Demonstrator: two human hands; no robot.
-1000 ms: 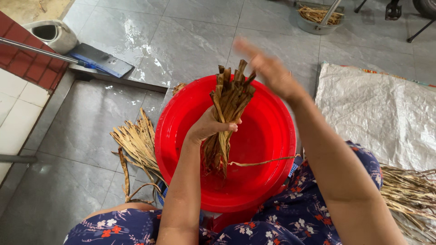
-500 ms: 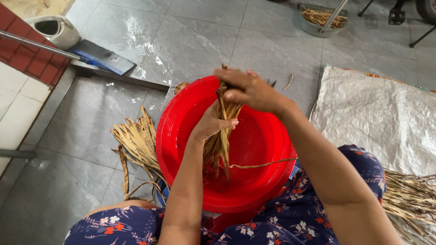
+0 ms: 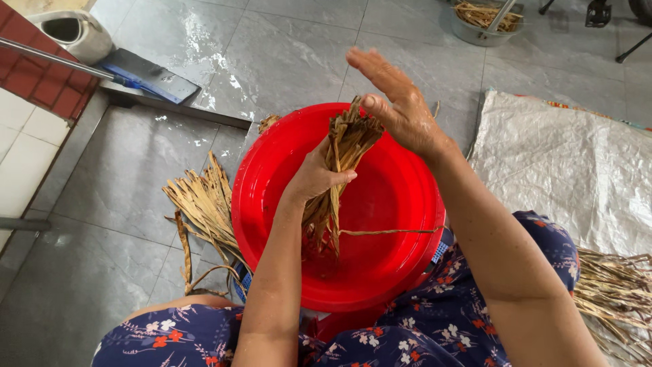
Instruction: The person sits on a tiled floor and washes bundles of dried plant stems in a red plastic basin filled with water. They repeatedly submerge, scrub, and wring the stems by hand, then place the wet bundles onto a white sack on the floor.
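My left hand (image 3: 314, 175) is closed round the middle of a bundle of dried brown leaf strips (image 3: 337, 166), held upright over a large red plastic basin (image 3: 394, 204) on my lap. My right hand (image 3: 397, 102) is flat, fingers spread, with its palm against the top end of the bundle. One thin strip (image 3: 390, 232) trails from the bundle's lower part across the basin to its right rim.
A loose pile of dried strips (image 3: 202, 200) lies on the grey tiled floor left of the basin. A white woven sack (image 3: 570, 170) is spread at right, more strips (image 3: 614, 292) on its near edge. A metal bowl of strips (image 3: 485, 17) stands far back; a blue dustpan (image 3: 153, 76) far left.
My right hand came down onto the top of the bundle, then opened out flat beside it. My left hand has kept its grip on the bundle.
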